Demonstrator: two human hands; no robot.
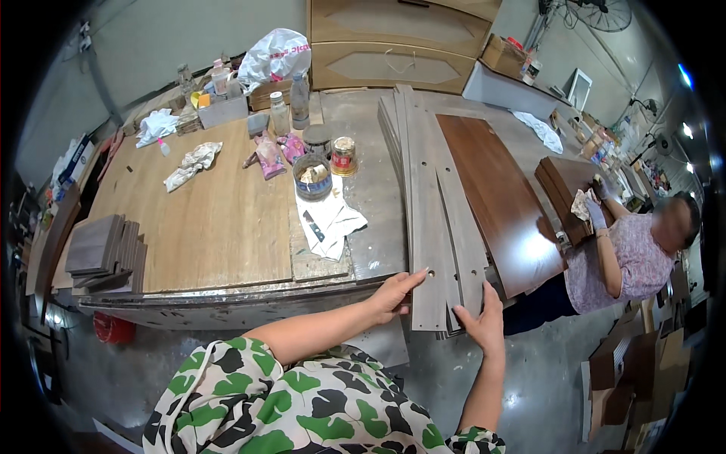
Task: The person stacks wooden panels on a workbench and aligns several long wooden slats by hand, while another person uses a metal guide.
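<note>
Grey strips [427, 204] stacked lengthwise along the workbench [204, 219], near ends jutting over its front edge between two hands.

Left hand [393, 293] laid flat against the stack's left side, fingers open and stretched along the top strip; right hand [482, 321] cupping the right corner, fingers spread, thumb up the edge. Just right, a glossy brown panel [503, 200]; beyond, another person [631, 257] wiping a board.
</note>
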